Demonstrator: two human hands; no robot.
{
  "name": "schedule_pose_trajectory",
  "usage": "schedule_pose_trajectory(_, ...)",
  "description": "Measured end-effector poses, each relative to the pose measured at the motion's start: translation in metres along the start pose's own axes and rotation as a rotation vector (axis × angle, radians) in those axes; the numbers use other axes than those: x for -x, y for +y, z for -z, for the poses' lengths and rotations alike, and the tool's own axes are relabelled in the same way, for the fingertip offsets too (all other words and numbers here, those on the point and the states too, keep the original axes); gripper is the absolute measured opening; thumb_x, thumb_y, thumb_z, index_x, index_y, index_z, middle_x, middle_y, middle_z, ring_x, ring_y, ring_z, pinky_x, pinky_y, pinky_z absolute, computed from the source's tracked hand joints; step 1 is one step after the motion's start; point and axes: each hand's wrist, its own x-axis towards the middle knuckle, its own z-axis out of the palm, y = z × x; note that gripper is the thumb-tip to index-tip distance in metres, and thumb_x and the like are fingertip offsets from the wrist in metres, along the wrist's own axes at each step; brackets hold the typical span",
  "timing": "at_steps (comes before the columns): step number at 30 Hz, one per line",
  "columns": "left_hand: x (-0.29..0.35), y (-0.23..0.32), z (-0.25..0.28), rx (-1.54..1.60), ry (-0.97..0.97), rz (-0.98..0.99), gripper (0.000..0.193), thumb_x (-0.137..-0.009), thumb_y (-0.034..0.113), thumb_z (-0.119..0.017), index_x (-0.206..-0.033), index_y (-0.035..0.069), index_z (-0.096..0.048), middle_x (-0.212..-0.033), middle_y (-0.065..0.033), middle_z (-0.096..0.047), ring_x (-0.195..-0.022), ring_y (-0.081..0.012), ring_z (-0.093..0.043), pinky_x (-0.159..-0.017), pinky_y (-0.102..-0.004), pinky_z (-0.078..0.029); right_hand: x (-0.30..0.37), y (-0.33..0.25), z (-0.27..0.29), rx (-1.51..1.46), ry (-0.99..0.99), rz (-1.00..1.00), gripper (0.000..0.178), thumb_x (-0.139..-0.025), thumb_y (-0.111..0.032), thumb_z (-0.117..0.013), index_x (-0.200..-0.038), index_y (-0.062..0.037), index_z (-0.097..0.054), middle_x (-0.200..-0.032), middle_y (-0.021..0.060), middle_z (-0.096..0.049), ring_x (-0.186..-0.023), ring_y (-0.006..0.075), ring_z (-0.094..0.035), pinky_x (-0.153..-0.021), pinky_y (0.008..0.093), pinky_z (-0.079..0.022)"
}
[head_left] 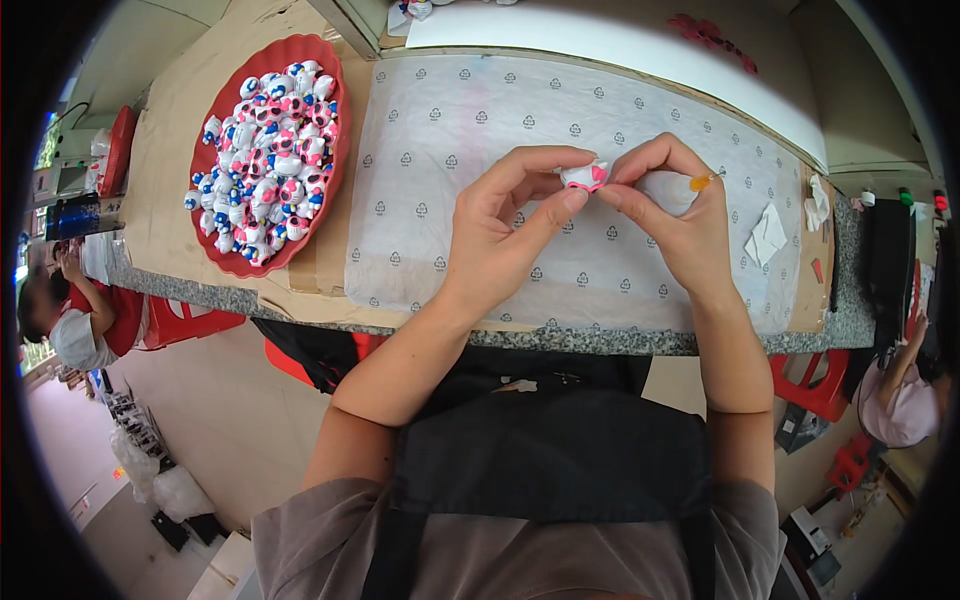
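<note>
My left hand (490, 220) pinches a small white and pink figurine (583, 176) between thumb and fingers, above the paper-covered bench. My right hand (700, 235) keeps a translucent squeeze bottle (662, 190) with an amber tip in its palm. The tip points to the right, away from the figurine. My right thumb and forefinger reach the figurine's right side; whether they grip it too, I cannot tell. Fingers hide part of the figurine and of the bottle.
A scalloped red tray (340, 120) heaped with white, pink and blue figurines stands at left on cardboard (170, 160). Printed white paper (420, 270) covers the bench under my hands. A crumpled tissue (766, 237) lies at right. A white-topped ledge (600, 40) runs behind. People sit at both sides.
</note>
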Motion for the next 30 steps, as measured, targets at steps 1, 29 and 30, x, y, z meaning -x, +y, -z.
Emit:
schedule_pose_trajectory(1,-0.0004,-0.0018,0.0008,-0.014,-0.005,-0.055,0.023,-0.076,0.003,-0.058,-0.099,0.001,-0.054,-0.099,-0.005,-0.055,-0.081,-0.0092,-0.052,-0.066,-0.0204,-0.042,-0.0009,0.0016,-0.0002,0.0,0.0,-0.001,0.013,-0.067,-0.003,-0.066,-0.077,-0.0029,-0.057,-0.069,0.0,-0.054,-0.064,0.006,-0.049,-0.059,0.0189,-0.039)
schedule_pose_trajectory(29,0.0007,-0.0017,-0.0027,0.024,-0.032,-0.024,0.025,-0.075,0.0,-0.058,-0.1,0.001,-0.058,-0.091,-0.0063,-0.055,-0.079,-0.0117,-0.053,-0.071,-0.0224,-0.043,0.0033,-0.0041,0.0048,-0.104,-0.103,-0.084,0.021,-0.066,-0.006,-0.067,-0.084,-0.0003,-0.058,-0.075,0.0027,-0.057,-0.069,0.0085,-0.051,-0.063,0.0204,-0.041)
schedule_pose_trajectory(30,0.001,-0.0015,-0.0041,0.022,-0.02,-0.035,0.025,-0.075,0.0,-0.057,-0.1,0.001,-0.057,-0.09,-0.0062,-0.054,-0.08,-0.0119,-0.053,-0.072,-0.0225,-0.043,0.004,-0.0049,0.0046,-0.118,-0.108,-0.119,0.021,-0.067,-0.005,-0.066,-0.085,-0.0002,-0.057,-0.076,0.0027,-0.055,-0.071,0.0084,-0.051,-0.063,0.02,-0.04)
